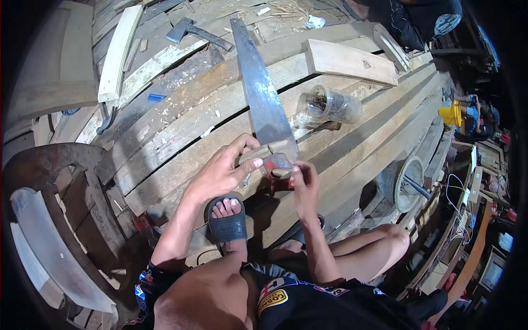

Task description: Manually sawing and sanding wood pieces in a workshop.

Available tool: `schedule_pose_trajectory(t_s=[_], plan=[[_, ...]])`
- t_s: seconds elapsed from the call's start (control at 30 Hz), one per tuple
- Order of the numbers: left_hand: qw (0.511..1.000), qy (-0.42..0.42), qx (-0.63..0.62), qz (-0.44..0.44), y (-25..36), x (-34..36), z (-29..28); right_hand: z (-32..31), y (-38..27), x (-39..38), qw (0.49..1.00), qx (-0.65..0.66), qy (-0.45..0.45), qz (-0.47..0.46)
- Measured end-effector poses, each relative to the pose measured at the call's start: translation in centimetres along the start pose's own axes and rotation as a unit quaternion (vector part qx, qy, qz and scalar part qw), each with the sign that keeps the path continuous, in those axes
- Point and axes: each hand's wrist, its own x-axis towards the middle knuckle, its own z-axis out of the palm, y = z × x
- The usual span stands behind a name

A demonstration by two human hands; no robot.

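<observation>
Wooden boards [165, 176] are lying under a saw [258, 82]; its red handle [279, 161] is sitting between the right hand [308, 190], fingertips pinched on it, and the left hand [220, 169], fingers curving half open, hold unclear; jar [344, 105] and axe [209, 37] are flanking the blade [269, 113]

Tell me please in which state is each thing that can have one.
Saw: held by its handle, toothed edge uncovered.
Left hand: fingers curved at the handle, grip unclear.
Right hand: fingers closed on the handle.
Axe: lying down, unheld.
Plastic jar: dark bits inside.
Bucket: open, with a rod inside.
Left sandal: worn.
</observation>
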Motion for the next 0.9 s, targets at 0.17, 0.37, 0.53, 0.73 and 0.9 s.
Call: schedule_pose_trajectory(t_s=[0.17, 0.37, 0.53, 0.73, 0.9], plan=[[1.000, -0.001, -0.009, 0.005, -0.1, 0.3, 0.2, -1.2, 3.6, -0.2, 0.907, -0.358, -0.121, -0.185], [1.000, 0.030, 0.006, -0.007, -1.4, 0.9, 0.1, -0.9, 3.3, -0.1, 0.828, -0.457, -0.149, -0.290], [0.962, 0.187, 0.200, -0.019, -5.2, 1.9, -3.4, -1.2, 3.4, -0.7, 0.784, -0.522, -0.175, -0.287], [0.857, 0.374, 0.355, 0.010, -12.3, 2.6, -12.2, -0.8, 1.8, -1.1, 0.802, -0.422, -0.271, -0.325], [0.846, 0.419, 0.329, 0.034, -13.4, 2.8, -13.6, -0.1, 3.2, -4.3, 0.961, -0.118, -0.200, -0.147]])
